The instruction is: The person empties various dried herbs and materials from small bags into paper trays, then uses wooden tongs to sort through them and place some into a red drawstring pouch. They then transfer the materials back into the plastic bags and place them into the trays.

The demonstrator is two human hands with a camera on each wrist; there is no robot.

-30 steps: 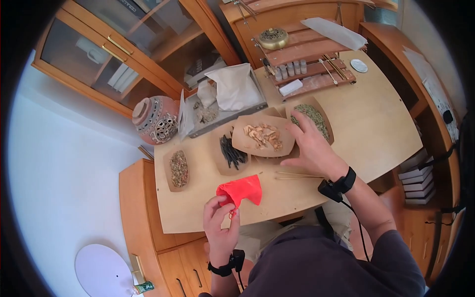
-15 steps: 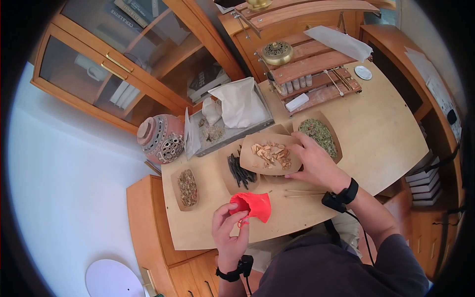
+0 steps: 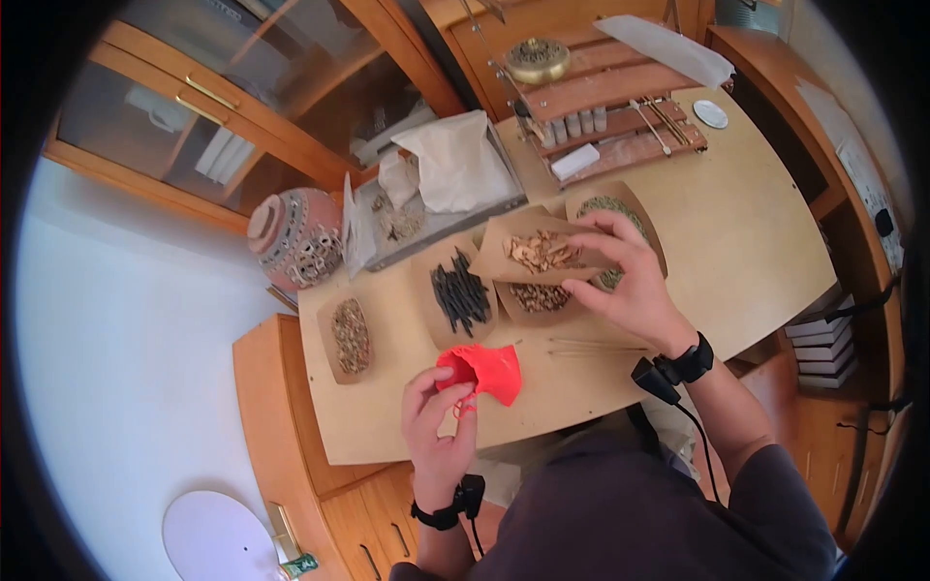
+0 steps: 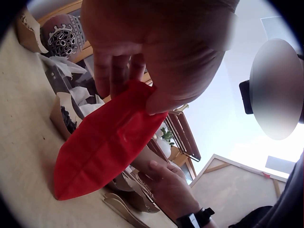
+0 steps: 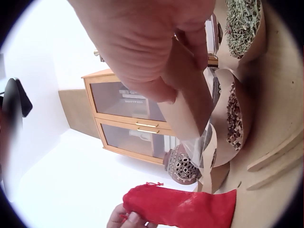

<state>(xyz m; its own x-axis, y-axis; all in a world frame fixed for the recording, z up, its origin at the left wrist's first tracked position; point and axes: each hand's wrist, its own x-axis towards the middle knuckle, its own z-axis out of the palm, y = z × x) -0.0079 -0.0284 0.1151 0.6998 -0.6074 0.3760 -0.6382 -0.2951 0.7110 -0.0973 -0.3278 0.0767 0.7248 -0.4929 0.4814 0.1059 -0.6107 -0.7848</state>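
Observation:
My left hand [image 3: 441,426] pinches the rim of a red drawstring pouch [image 3: 499,373], its mouth open towards the hand and its cord dangling. In the left wrist view the pouch [image 4: 109,137] slants down from the thumb and fingers. My right hand [image 3: 635,286] grips the right end of a brown paper tray [image 3: 492,263] of pale dried slices between thumb and fingers. That tray is raised over another paper tray [image 5: 246,123] of small brown pieces, partly covering it in the head view. Seen from the right wrist, the held tray [image 5: 190,104] slopes.
Dark sticks [image 3: 460,295] fill a paper tray left of the held one; dried herbs [image 3: 350,334] lie farther left. Green herbs [image 3: 612,208] sit behind the right hand. Thin wooden sticks [image 3: 596,346] lie near the front edge. A grey tray [image 3: 446,237] and wooden rack [image 3: 610,87] stand behind.
The right hand has closed on the tray of slices and lifted it, uncovering the brown pieces beneath. The left hand still holds the red pouch, its mouth now wider.

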